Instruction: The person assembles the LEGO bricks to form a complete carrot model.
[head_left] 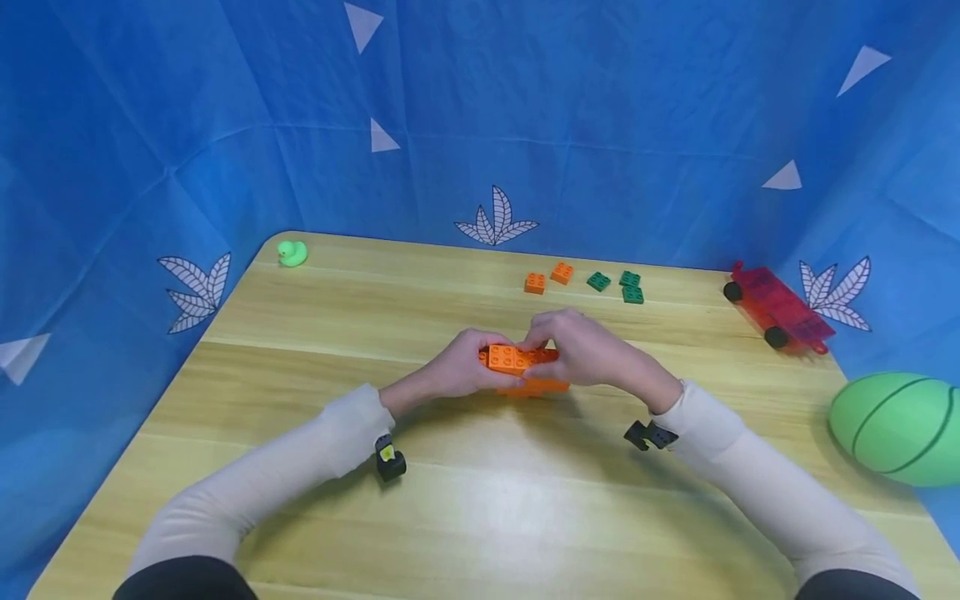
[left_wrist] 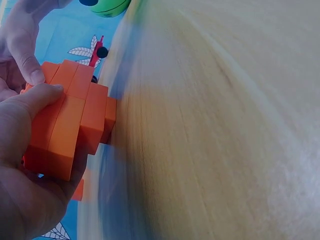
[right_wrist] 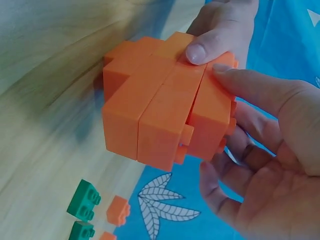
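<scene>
Above the middle of the table, my left hand [head_left: 467,364] grips a stack of orange toy bricks [head_left: 528,386] from its left side, thumb across the near face. The stack has several layers, stepped in width toward its lower end, as the left wrist view shows [left_wrist: 75,110]. My right hand [head_left: 581,348] pinches an orange brick [right_wrist: 212,107] on the top layer, thumb on its near face and fingers behind. In the right wrist view a thin gap runs under that brick, and studs of the layer below show at its end. Both thumbs lie close together.
Two loose orange bricks [head_left: 535,283] and several green bricks [head_left: 632,295] lie near the table's back edge. A green duck [head_left: 292,253] stands at the back left corner. To the right are a red wheeled cart [head_left: 783,310] and a green ball [head_left: 896,427].
</scene>
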